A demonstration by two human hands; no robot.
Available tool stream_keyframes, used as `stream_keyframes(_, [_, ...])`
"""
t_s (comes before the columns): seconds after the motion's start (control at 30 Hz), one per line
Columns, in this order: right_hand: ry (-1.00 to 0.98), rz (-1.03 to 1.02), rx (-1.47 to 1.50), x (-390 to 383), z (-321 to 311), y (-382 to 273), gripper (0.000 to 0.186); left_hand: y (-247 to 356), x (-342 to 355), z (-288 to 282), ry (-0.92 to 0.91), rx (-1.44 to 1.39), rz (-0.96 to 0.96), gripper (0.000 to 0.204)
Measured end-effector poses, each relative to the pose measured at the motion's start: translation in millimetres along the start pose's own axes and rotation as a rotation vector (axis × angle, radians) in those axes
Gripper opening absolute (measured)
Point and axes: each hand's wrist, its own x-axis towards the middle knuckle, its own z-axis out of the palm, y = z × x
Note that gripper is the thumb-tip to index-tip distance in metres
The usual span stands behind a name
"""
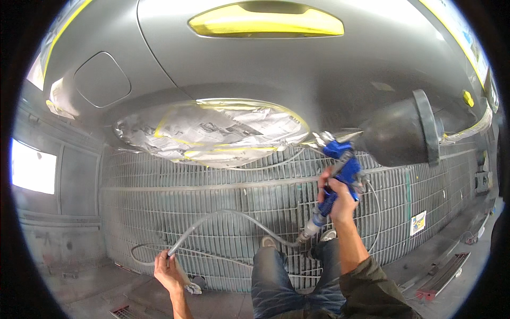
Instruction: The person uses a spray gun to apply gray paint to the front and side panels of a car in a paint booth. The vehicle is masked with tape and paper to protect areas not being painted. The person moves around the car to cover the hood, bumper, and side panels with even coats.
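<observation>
My right hand (340, 199) is wrapped round the handle of a blue spray gun (345, 162). The gun's silver nozzle end points up and left at the lower edge of the grey car panel (255, 66). Beside the gun's head is a dark grey cup (396, 133) with a thick rim, seemingly fixed to it. A translucent air hose (228, 211) runs from the fitting under the handle, arches leftward and ends up in my left hand (169, 271), whose fingers close on it. Masking paper (228, 130) with yellow tape covers the wheel opening left of the nozzle.
Yellow tape covers the door handle recess (265, 24). Metal floor grating (212, 196) stretches under my feet, with a thinner hose (377, 212) looping across it. A red-ended metal rack (443, 276) lies at the lower right. A bright window (34, 166) is in the left wall.
</observation>
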Motion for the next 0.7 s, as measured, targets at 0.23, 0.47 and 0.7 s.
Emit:
stream_keyframes(0.23, [0.428,-0.175,-0.167,-28,-29,-18,0.019,8,-10,32,-0.121,-0.152,0.039,0.023])
stream_keyframes(0.47, [-0.178,0.045,-0.146,-30,38,-60,0.028,-1,4,27,-0.133,-0.407,-0.063,0.022])
stream_keyframes(0.7, [-0.709,0.191,-0.179,8,124,-66,0.056,-39,17,26,-0.047,-0.434,-0.053,0.019])
